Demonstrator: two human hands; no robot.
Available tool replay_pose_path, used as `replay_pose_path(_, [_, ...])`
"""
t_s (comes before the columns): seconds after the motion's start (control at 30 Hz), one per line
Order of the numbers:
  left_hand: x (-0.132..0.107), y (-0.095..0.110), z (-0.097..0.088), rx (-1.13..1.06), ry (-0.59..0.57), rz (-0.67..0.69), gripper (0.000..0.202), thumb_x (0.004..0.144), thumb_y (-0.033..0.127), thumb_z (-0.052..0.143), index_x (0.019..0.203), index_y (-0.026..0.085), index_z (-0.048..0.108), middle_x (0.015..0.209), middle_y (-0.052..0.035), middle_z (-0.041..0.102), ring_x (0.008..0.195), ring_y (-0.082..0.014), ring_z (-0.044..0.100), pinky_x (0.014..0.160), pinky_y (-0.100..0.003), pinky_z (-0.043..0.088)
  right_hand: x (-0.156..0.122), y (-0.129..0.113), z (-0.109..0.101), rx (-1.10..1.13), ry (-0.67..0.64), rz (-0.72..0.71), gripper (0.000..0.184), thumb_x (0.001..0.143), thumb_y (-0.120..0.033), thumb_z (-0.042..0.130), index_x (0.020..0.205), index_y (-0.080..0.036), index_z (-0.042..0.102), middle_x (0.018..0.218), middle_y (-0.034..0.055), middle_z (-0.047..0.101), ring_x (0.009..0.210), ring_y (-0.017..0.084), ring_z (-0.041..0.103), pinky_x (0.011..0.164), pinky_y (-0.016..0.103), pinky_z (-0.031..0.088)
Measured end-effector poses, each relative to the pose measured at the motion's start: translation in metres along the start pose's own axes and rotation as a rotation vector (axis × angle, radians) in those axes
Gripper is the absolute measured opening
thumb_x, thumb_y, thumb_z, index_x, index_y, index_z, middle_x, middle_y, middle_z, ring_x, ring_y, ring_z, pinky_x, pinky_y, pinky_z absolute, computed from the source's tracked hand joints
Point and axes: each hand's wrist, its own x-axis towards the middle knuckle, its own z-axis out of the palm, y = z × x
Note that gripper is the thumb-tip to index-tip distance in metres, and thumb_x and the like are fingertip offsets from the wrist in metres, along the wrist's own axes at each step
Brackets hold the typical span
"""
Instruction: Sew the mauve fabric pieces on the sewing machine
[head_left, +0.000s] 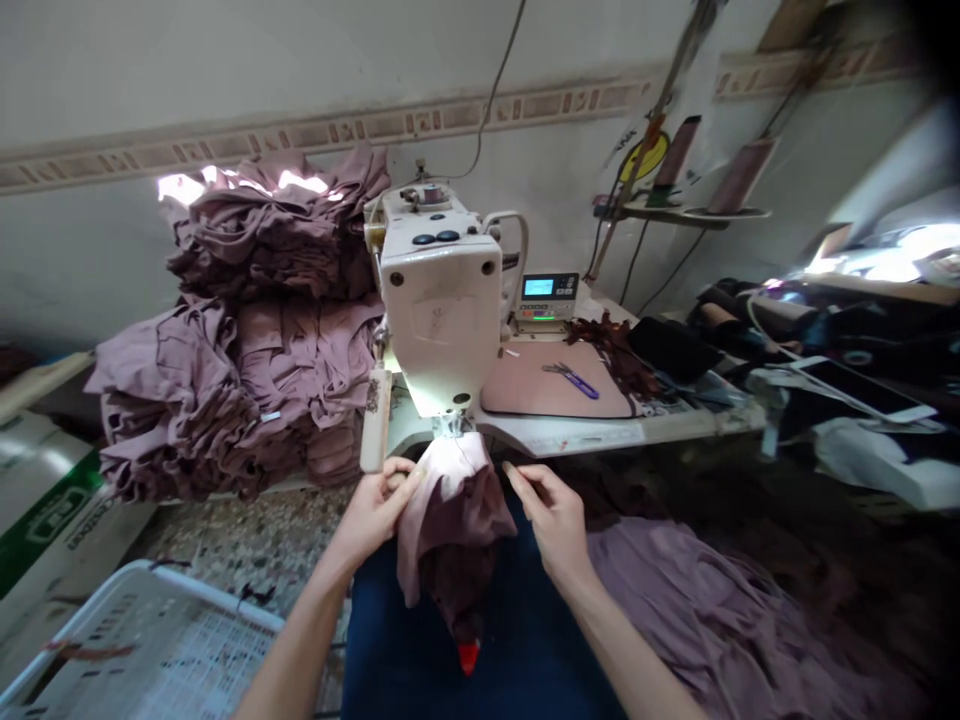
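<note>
A pale wall with a patterned border [315, 125] ran behind a white sewing machine [442, 310], which stood on a work table [570, 432]. Two large stacks of mauve cloth [247, 330] were piled to its left. More mauve cloth [712, 610] lay near on the right, and a white plastic crate [142, 640] sat near on the left, beside a cardboard box [45, 500] with a green band. Its printing was too blurred to read, as was the writing on the crate. No brand could be read on the machine, and the small lit screen on its control box [546, 295] was also unreadable.

On the table, scissors with a purple handle [576, 380] lay on a pink mat [555, 388]. A piece of mauve cloth [450, 520] ran from under the machine's needle area down over the person's blue trousers [540, 630], ending in a small red tip [469, 657].

The left hand [375, 510] had its fingers closed on the cloth's edge. The right hand [547, 515] had its thumb and first finger pinched together beside the cloth, but whether they held anything could not be told. Good work here seemed to call for smooth, even cloth near the needle, with fingertips kept clear.
</note>
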Motion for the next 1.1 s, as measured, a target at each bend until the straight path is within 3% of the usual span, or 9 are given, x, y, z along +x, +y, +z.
replay_pose_path(0.1, [0.003,0.008,-0.015,0.056,0.196,0.129,0.045,0.086,0.059,0.083,0.096,0.016,0.07,0.074,0.0003,0.066,0.064,-0.0143,0.059,0.059,-0.021,0.044,-0.021,-0.001,0.017,0.021,-0.108,0.039,0.051,0.096,-0.065,0.072,0.071,-0.02,0.07,0.074,0.0041,0.066,0.065,0.018,0.061,0.06,0.029,0.05])
replay_pose_path(0.23, [0.015,0.022,-0.013,0.317,0.335,0.245,0.035,0.088,0.051,0.082,0.085,0.017,0.075,0.074,-0.0009,0.068,0.07,-0.0164,0.061,0.067,-0.023,0.047,-0.036,-0.01,0.057,0.233,-0.459,0.23,0.063,0.088,-0.081,0.07,0.106,-0.021,0.079,0.09,0.0061,0.072,0.073,0.021,0.067,0.064,0.032,0.057])
replay_pose_path(0.4, [0.014,0.01,0.002,0.267,0.293,0.223,0.041,0.094,0.055,0.074,0.081,0.016,0.076,0.072,-0.0017,0.068,0.07,-0.0174,0.06,0.067,-0.025,0.046,-0.041,-0.013,0.078,0.384,-0.272,0.311,0.055,0.087,-0.074,0.079,0.092,-0.02,0.073,0.072,-0.0008,0.065,0.065,0.016,0.061,0.068,0.029,0.054])
replay_pose_path(0.5, [0.002,-0.006,0.004,0.147,0.213,0.226,0.044,0.096,0.056,0.072,0.079,0.015,0.074,0.072,-0.0018,0.066,0.067,-0.0162,0.057,0.064,-0.024,0.045,-0.039,-0.015,0.058,0.428,-0.25,0.334,0.05,0.083,-0.066,0.087,0.08,-0.02,0.067,0.068,-0.0034,0.06,0.053,0.012,0.052,0.052,0.025,0.042])
replay_pose_path(0.6, [-0.014,-0.016,0.001,0.139,-0.028,0.215,0.044,0.099,0.053,0.071,0.076,0.015,0.073,0.071,-0.0022,0.064,0.066,-0.0154,0.055,0.065,-0.025,0.044,-0.032,-0.025,0.024,0.33,-0.336,0.334,0.048,0.083,-0.062,0.088,0.072,-0.02,0.067,0.062,-0.0035,0.058,0.048,0.011,0.047,0.046,0.024,0.035])
replay_pose_path(0.7, [-0.025,-0.019,-0.001,0.214,-0.263,0.237,0.039,0.096,0.047,0.077,0.075,0.015,0.074,0.078,-0.0055,0.067,0.075,-0.0172,0.06,0.068,-0.025,0.044,-0.024,-0.042,-0.004,0.102,-0.489,0.248,0.037,0.088,-0.052,0.084,0.076,-0.018,0.076,0.064,-0.0008,0.064,0.054,0.014,0.052,0.051,0.026,0.041])
replay_pose_path(0.87, [-0.034,-0.017,0.024,0.148,-0.339,0.153,0.035,0.089,0.044,0.084,0.112,0.018,0.076,0.108,-0.007,0.072,0.082,-0.0159,0.059,0.07,-0.023,0.047,-0.018,-0.069,-0.016,-0.309,-0.884,-0.023,0.025,0.093,-0.02,0.07,0.07,-0.019,0.08,0.071,0.0014,0.076,0.068,0.017,0.066,0.067,0.027,0.044])
replay_pose_path(1.0, [-0.038,-0.024,0.047,0.106,-0.727,-0.025,0.048,0.078,0.055,0.091,0.095,0.013,0.077,0.083,-0.0014,0.067,0.073,-0.0139,0.055,0.065,-0.022,0.046,-0.014,-0.075,-0.022,-0.411,-1.071,-0.092,0.008,0.083,-0.016,0.081,0.076,-0.019,0.085,0.074,0.0022,0.078,0.069,0.017,0.069,0.066,0.025,0.042])
replay_pose_path(1.1, [-0.039,-0.025,0.043,0.048,-0.675,-0.061,0.051,0.088,0.063,0.081,0.087,0.012,0.077,0.075,-0.0023,0.065,0.067,-0.0134,0.055,0.062,-0.022,0.045,-0.008,-0.072,-0.031,-0.392,-1.033,0.004,0.007,0.083,-0.025,0.085,0.08,-0.019,0.086,0.074,0.0021,0.075,0.064,0.016,0.066,0.06,0.024,0.041])
